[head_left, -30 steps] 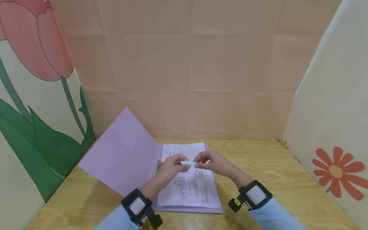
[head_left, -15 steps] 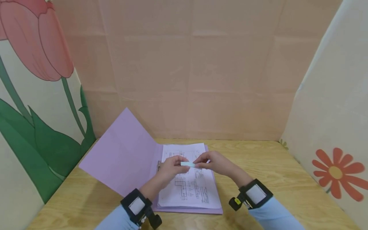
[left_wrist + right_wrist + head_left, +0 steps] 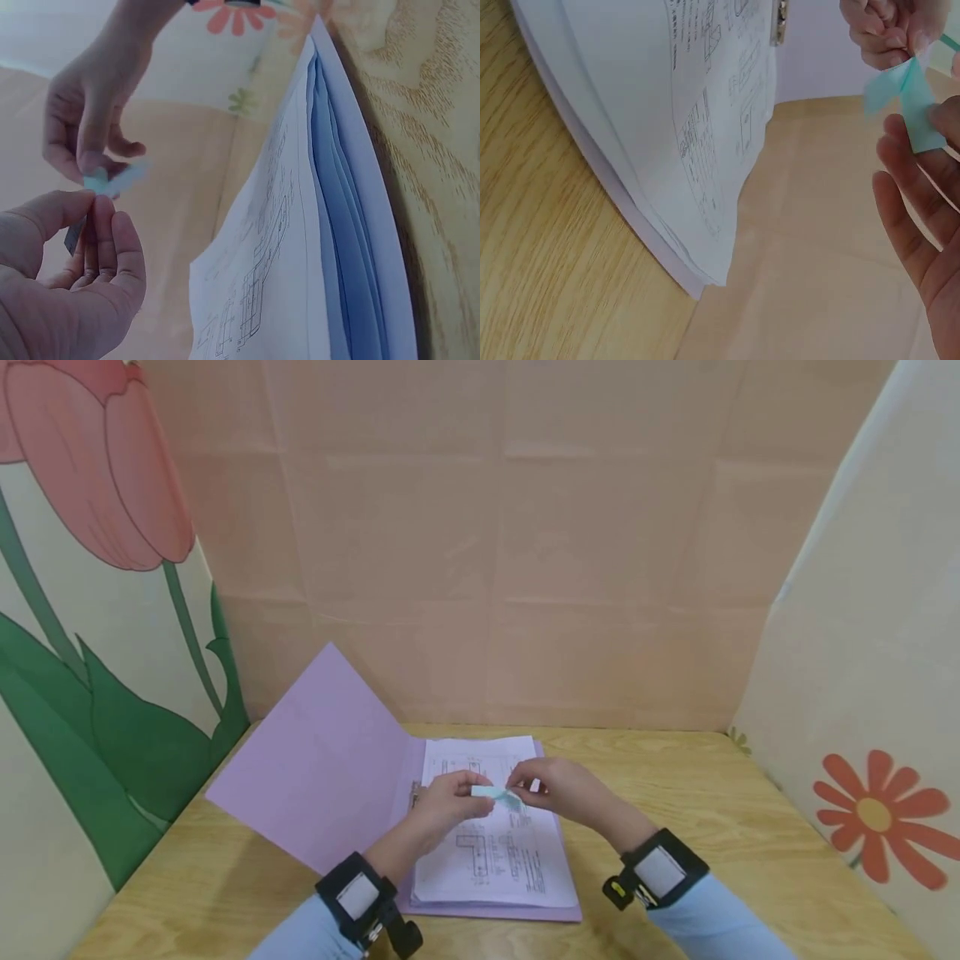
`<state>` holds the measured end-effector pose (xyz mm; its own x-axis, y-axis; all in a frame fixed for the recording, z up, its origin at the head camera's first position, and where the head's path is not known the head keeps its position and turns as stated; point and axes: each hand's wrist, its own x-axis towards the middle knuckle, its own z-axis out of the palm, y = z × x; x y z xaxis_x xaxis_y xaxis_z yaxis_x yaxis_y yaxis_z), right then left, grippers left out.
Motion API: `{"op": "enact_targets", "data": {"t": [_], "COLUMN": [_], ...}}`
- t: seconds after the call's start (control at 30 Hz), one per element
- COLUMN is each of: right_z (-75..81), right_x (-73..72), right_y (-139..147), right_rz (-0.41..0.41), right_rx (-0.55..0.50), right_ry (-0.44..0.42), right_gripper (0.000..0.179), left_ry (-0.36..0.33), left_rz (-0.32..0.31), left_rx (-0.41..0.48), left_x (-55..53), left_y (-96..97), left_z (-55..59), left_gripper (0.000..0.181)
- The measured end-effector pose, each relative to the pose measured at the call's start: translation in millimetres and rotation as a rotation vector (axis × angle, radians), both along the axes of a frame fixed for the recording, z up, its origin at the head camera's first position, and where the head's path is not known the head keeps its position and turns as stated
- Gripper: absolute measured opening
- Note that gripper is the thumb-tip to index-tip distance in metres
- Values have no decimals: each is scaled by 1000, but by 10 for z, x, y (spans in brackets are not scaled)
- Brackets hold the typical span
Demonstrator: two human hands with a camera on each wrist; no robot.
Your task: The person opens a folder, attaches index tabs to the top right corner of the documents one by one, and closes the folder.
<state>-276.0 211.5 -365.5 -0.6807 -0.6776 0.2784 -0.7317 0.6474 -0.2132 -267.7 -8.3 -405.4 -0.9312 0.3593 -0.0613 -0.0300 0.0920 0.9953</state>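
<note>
Over an open purple ring binder (image 3: 315,760), both hands hold a narrow pale green sticky note strip (image 3: 484,791). My left hand (image 3: 438,806) pinches its left end between thumb and fingers. At the other end, the fingertips of my right hand (image 3: 570,789) pinch it, and a thin flap folds downward there. In the right wrist view the strip (image 3: 922,124) spreads into two leaves that meet at a point. The left wrist view shows the flap (image 3: 127,180) blurred beside the right fingertips. Beneath the hands lie printed sheets (image 3: 450,885) with line drawings, partly covered by the hands.
The binder's cover leans up and open to the left. Its metal ring clip (image 3: 780,22) sits along the inner spine. A wooden table (image 3: 697,827) carries the binder. A plain back panel (image 3: 495,568) and flower-printed side panels (image 3: 862,693) enclose the table.
The right hand has turned slightly and shifted a little to the right. A flap of the sticky note strip, flat before, now bends down at the right end. The left hand stays almost still.
</note>
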Motion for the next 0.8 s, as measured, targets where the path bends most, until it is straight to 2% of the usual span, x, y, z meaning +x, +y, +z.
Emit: {"op": "enact_targets", "data": {"t": [0.3, 0.63, 0.8], "right_z": [22, 111, 125], "right_x": [-70, -86, -114], "right_y": [-72, -249, -302], "right_rz": [30, -28, -48], "right_rx": [-140, -141, -125], "right_ry": [-8, 33, 63], "right_gripper": [12, 15, 13], "left_ry": [-18, -17, 14], "left_rz": [-9, -6, -16], "left_rx": [15, -6, 16], "left_x": [-16, -24, -17], "left_y": [33, 59, 63], "left_z": [-6, -19, -1], "left_gripper": [28, 30, 29]}}
